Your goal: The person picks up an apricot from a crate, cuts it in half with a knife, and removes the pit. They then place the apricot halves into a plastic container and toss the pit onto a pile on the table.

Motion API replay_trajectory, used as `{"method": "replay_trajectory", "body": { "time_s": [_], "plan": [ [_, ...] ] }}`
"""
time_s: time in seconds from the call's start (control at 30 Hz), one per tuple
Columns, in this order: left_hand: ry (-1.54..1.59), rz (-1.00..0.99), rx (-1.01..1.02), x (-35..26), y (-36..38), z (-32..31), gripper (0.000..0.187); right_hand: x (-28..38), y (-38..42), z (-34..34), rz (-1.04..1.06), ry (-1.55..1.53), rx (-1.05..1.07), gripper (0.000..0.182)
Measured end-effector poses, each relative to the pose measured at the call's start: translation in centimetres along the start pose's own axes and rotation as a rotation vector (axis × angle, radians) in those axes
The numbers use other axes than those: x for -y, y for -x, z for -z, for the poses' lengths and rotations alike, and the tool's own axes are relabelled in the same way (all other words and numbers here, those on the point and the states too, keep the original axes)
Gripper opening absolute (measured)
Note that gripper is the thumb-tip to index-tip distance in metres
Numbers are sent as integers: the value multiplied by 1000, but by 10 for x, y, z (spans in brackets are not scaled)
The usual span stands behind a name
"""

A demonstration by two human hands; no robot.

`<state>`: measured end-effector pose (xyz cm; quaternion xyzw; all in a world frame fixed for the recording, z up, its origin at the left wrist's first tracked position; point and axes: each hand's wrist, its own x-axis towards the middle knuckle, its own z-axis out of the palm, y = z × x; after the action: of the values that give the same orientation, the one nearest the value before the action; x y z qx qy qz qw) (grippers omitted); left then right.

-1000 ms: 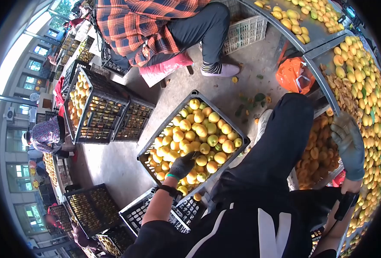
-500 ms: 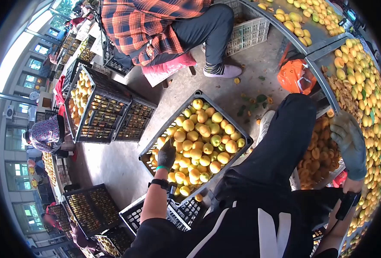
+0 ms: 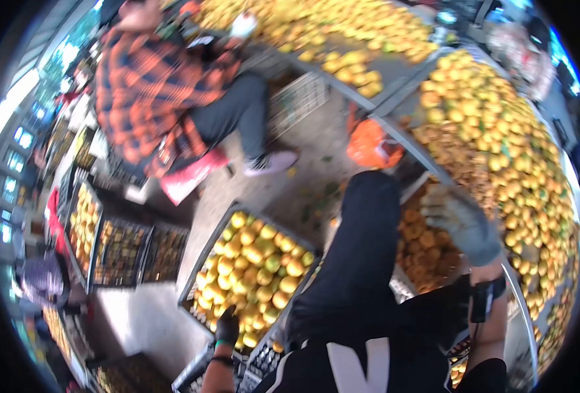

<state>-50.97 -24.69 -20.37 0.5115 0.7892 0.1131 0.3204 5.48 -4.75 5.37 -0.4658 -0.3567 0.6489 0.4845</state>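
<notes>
A black crate (image 3: 186, 295) full of yellow-orange fruit (image 3: 251, 262) stands on the floor before me. My left hand (image 3: 226, 327), in a dark glove, is at the near edge of that fruit; blur hides its finger shape and anything it may hold. In a grey glove, my right hand (image 3: 457, 223) hangs over a container of brownish-orange fruit pieces (image 3: 424, 249), beside the metal table edge (image 3: 411, 145). Its fingers look extended and slightly apart, with no fruit visible in them.
Piled fruit (image 3: 493, 131) covers the table at the right. A person in a plaid shirt (image 3: 152, 92) sits across from me. An orange bag (image 3: 372, 144) hangs by the table. Stacked crates (image 3: 116, 252) stand at the left. Another person (image 3: 44, 278) is behind them.
The view has swung right and up, so the crate and seated person sit further left. My left hand is now at the crate's near edge rather than over the fruit. The picture is blurrier.
</notes>
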Motion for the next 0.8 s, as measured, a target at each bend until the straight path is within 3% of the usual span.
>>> {"method": "replay_trajectory", "body": {
  "time_s": [0.03,0.07,0.1,0.13,0.2,0.27,0.33,0.4,0.43,0.53,0.63,0.73,0.8],
  "plan": [
    [-100,20,-13,-23,2,19,42,2,8,-3,62,37,-35,31],
    [136,-80,-116,-25,-2,20,39,0,14,3,97,42,-78,31],
    [743,282,3,-32,-12,27,34,-3,18,10,75,23,-102,31],
    [999,90,13,-41,-24,26,30,-8,21,17,51,6,-119,30],
    [315,-415,-71,-59,-69,21,30,-23,27,29,46,-33,-169,29],
    [1168,3,259,-233,-48,52,28,-36,34,31,-26,-120,-175,29],
    [1005,-384,314,-308,-60,35,27,-46,41,24,-117,-119,-109,31],
    [1330,-150,634,-401,-44,29,30,-68,47,19,-98,-87,44,33],
    [1319,-186,736,-430,-45,13,29,-84,50,17,-32,-92,146,34],
    [1232,-371,964,-506,-18,-30,26,-87,67,-3,-115,-107,151,35],
    [1070,-359,990,-556,26,-55,29,-84,81,-2,-5,50,193,33],
    [994,-345,1168,-558,36,-95,36,-87,98,16,-130,-25,33,32],
    [958,-422,1338,-551,35,-114,45,-98,110,34,-175,-119,69,33]
  ]
}}
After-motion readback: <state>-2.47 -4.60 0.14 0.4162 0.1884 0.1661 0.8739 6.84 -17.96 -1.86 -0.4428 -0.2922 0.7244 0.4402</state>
